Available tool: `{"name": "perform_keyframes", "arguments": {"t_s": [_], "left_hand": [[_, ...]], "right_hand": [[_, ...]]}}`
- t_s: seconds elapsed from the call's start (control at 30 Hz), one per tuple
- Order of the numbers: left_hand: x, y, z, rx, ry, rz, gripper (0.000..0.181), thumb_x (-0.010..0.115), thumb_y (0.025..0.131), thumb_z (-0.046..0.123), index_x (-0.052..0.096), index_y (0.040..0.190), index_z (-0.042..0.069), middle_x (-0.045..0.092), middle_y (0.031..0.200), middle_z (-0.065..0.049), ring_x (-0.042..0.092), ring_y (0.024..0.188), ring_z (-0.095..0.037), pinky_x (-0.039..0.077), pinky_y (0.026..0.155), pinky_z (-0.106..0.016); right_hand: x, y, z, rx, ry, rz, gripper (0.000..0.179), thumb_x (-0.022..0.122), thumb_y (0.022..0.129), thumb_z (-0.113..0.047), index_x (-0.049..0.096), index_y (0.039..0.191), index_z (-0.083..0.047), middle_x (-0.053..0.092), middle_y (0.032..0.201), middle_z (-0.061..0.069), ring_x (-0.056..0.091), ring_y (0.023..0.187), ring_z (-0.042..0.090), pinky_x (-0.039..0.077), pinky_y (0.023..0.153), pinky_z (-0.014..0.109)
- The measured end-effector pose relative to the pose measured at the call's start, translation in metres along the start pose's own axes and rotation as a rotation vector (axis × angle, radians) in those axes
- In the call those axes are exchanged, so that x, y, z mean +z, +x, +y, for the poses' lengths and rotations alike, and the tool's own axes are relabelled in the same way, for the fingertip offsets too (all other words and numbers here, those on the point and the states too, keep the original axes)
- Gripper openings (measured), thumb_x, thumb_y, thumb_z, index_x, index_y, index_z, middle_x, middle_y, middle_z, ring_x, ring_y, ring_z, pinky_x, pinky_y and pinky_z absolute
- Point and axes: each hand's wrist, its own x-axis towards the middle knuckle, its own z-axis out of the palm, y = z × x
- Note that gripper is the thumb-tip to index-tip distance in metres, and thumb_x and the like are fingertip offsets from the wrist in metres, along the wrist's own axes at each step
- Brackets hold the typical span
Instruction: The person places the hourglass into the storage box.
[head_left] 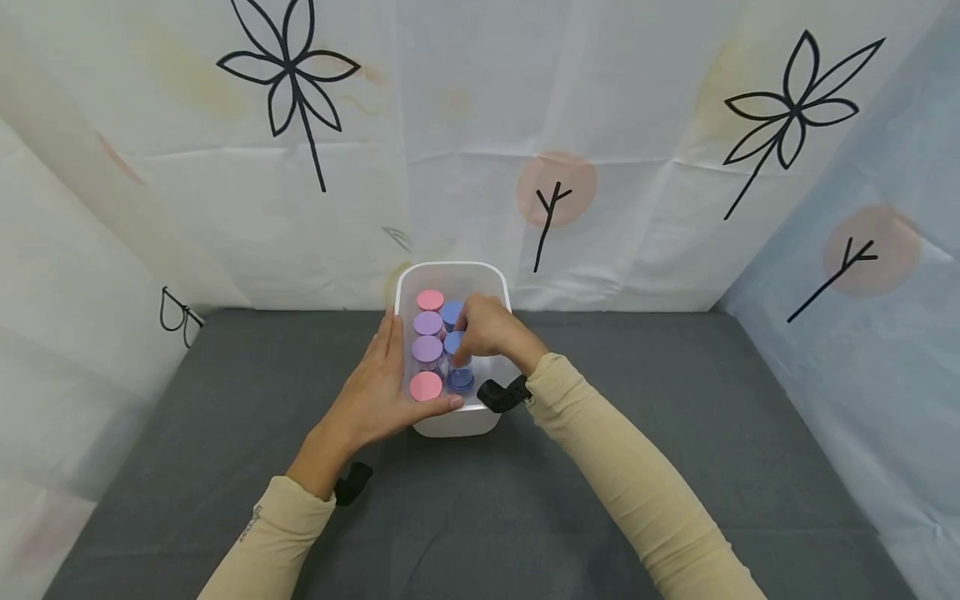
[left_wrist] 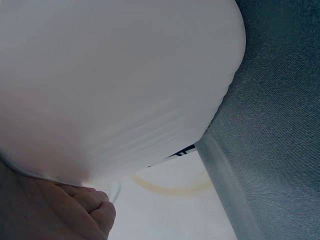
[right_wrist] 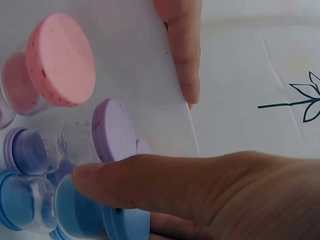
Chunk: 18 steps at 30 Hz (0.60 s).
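Several sand timers with coloured caps stand in a white plastic bin (head_left: 465,423). Along its left side are a far pink timer (head_left: 430,300), two purple timers (head_left: 428,323) and a near pink timer (head_left: 426,386). My right hand (head_left: 491,329) reaches inside and pinches a blue timer (right_wrist: 82,210), thumb on its near side, other fingers mostly hidden behind. Another blue timer (head_left: 452,312) shows just beyond it. My left hand (head_left: 375,387) steadies the bin's near left corner, straight fingers along the left wall, thumb across the near rim.
The bin stands on a dark grey cloth-covered table (head_left: 615,500). Behind it hangs a pale curtain (head_left: 465,100) printed with flowers and small trees, with more cloth to the left and right. A black wrist camera (head_left: 502,395) overhangs the bin's near right rim.
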Motion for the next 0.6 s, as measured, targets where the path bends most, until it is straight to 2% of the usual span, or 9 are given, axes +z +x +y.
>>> {"name": "perform_keyframes", "arguments": {"t_s": [0.27, 0.6], "left_hand": [[-0.0001, 0.0007, 0.0002, -0.003, -0.009, -0.004, 0.141, 0.072, 0.071, 0.080, -0.012, 0.162, 0.012, -0.014, 0.169, -0.005, 0.005, 0.154, -0.036, 0.025, 0.115, -0.062], [-0.0002, 0.0007, 0.0000, 0.000, -0.016, 0.002, 0.141, 0.072, 0.071, 0.079, -0.011, 0.162, 0.012, -0.012, 0.169, -0.007, 0.006, 0.154, -0.036, 0.026, 0.115, -0.063]], "right_hand": [[0.0026, 0.0033, 0.0008, 0.014, 0.027, -0.014, 0.048, 0.094, 0.068, -0.013, 0.076, 0.111, 0.002, 0.074, 0.109, 0.012, 0.063, 0.100, 0.027, 0.055, 0.082, 0.037], [0.0065, 0.0063, 0.0022, 0.025, 0.029, -0.006, 0.047, 0.095, 0.067, -0.012, 0.077, 0.109, 0.001, 0.075, 0.106, 0.010, 0.065, 0.096, 0.024, 0.055, 0.080, 0.035]]}}
